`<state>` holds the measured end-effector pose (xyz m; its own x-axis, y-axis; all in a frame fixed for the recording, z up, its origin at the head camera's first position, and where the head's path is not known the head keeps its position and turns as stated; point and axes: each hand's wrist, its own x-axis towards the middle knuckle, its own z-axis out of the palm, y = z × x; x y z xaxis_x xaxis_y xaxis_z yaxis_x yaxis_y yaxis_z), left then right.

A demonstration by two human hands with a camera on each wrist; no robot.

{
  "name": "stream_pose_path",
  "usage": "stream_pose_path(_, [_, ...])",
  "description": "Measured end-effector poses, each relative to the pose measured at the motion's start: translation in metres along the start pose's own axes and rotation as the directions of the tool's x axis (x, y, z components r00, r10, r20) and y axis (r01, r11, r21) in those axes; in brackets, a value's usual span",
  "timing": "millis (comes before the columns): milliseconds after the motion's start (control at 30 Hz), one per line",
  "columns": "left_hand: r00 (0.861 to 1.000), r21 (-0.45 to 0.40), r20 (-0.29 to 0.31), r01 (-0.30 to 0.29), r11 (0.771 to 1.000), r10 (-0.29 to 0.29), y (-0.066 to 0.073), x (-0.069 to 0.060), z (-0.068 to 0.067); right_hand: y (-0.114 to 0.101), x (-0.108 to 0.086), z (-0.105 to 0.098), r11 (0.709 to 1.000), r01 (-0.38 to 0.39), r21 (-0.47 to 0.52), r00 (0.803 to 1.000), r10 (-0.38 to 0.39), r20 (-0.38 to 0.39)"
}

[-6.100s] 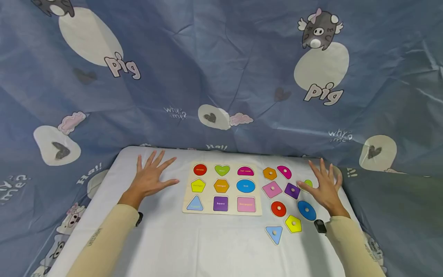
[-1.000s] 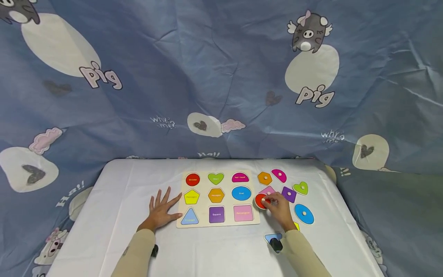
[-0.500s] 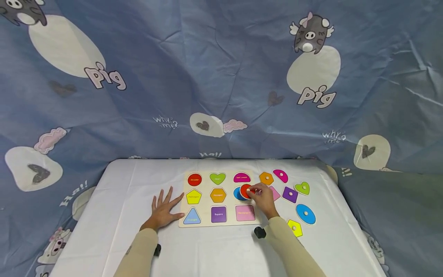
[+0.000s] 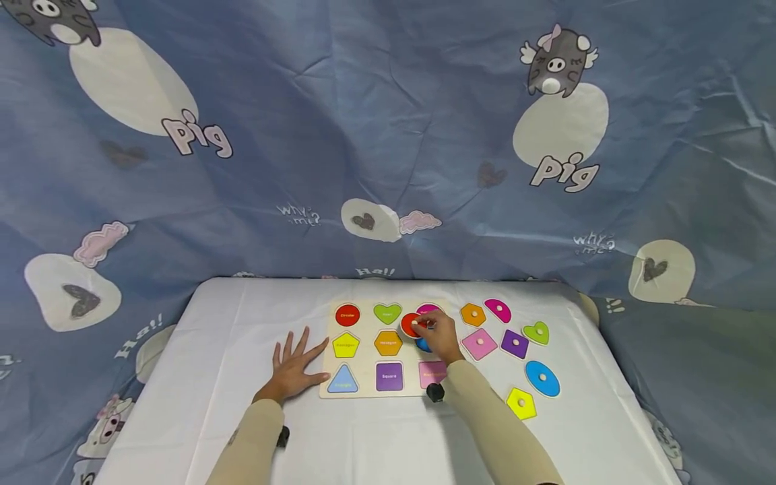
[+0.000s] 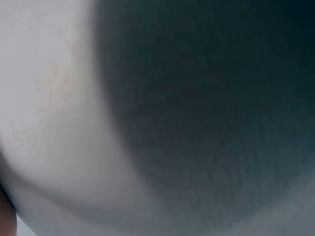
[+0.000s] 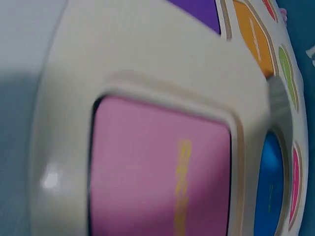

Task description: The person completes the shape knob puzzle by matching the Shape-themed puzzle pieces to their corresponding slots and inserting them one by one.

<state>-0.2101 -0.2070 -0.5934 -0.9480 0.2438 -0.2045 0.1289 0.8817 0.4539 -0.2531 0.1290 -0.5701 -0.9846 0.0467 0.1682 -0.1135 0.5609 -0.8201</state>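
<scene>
My right hand (image 4: 445, 341) pinches the small knob of a red round puzzle piece (image 4: 409, 327). The piece is over the right part of a pale shape puzzle board (image 4: 366, 360), between the orange hexagon recess (image 4: 388, 343) and the partly covered half-round recess (image 4: 429, 308). At the board's upper left is the red circle recess (image 4: 347, 315). My left hand (image 4: 293, 370) lies with fingers spread, thumb and index fingertip at the board's left edge. The right wrist view shows the pink rectangle recess (image 6: 157, 167) up close; the left wrist view is mostly dark and blurred.
Right of the board lie knobbed pieces: an orange hexagon (image 4: 473, 314), magenta half-round (image 4: 498, 310), pink rectangle (image 4: 479, 344), purple square (image 4: 514, 344), green heart (image 4: 536, 333), blue oval (image 4: 542, 378) and yellow pentagon (image 4: 521, 403). A patterned cloth (image 4: 388, 135) hangs behind the white table (image 4: 315, 451).
My right hand has picked up the red round piece from the loose pieces and carried it leftward over the board. Earlier raised, my left hand came to the board's left edge.
</scene>
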Motion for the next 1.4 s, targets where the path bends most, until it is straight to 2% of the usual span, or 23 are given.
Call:
stream_pose_path(200, [1.000, -0.013, -0.013, -0.004, 1.000, 0.003, 0.001, 0.002, -0.003, -0.015, 0.014, 0.020, 1.000, 0.009, -0.003, 0.999, -0.009, 0.038])
stream_pose_path(533, [1.000, -0.002, -0.017, -0.009, 1.000, 0.009, -0.001, 0.003, -0.002, -0.042, 0.024, 0.060, 0.996, -0.069, 0.048, 0.992, 0.064, 0.106])
stream_pose_path(667, [1.000, -0.004, -0.025, -0.011, 1.000, 0.011, 0.000, 0.003, 0.001, -0.051, 0.027, 0.070, 0.995, -0.083, 0.052, 0.990, 0.076, 0.116])
stream_pose_path(867, [1.000, 0.002, -0.025, -0.001, 1.000, 0.001, -0.002, 0.003, -0.001, -0.059, 0.036, 0.085, 0.998, -0.040, 0.045, 0.991, 0.034, 0.126])
stream_pose_path(1100, [1.000, 0.009, -0.018, -0.004, 1.000, 0.004, -0.001, -0.002, 0.000, -0.064, 0.038, 0.101, 0.995, -0.092, 0.032, 0.983, 0.086, 0.163])
stream_pose_path(1400, [1.000, 0.019, -0.024, -0.011, 1.000, 0.011, 0.001, -0.004, -0.001, -0.068, 0.043, 0.113, 0.999, -0.006, -0.051, 0.990, 0.014, 0.142])
